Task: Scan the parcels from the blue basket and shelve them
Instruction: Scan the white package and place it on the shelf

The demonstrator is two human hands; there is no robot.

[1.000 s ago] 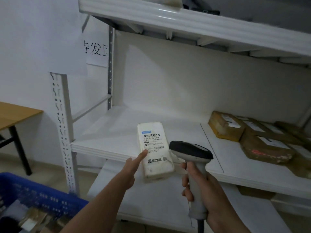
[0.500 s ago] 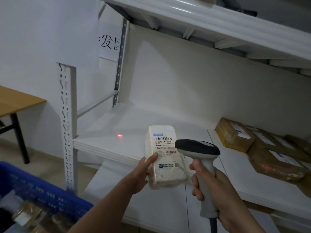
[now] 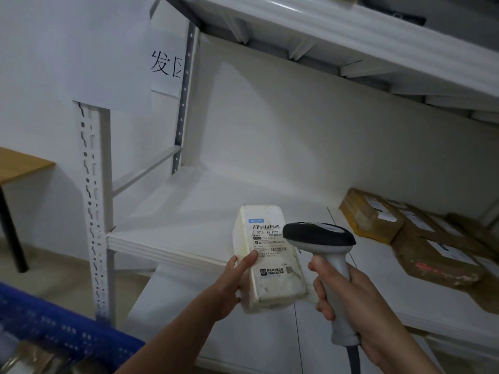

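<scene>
The red scanner dot seen on the shelf (image 3: 189, 211) half a second ago is gone.

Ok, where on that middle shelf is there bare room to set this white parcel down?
The left half of the middle shelf is bare, from the perforated upright across to the board seam. The right end is crowded with brown parcels. The left hand holds the white parcel, the right hand the scanner.

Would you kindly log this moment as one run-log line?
left hand: holds white parcel, label up | right hand: grips barcode scanner beside label | shelf: brown parcels at right
</scene>
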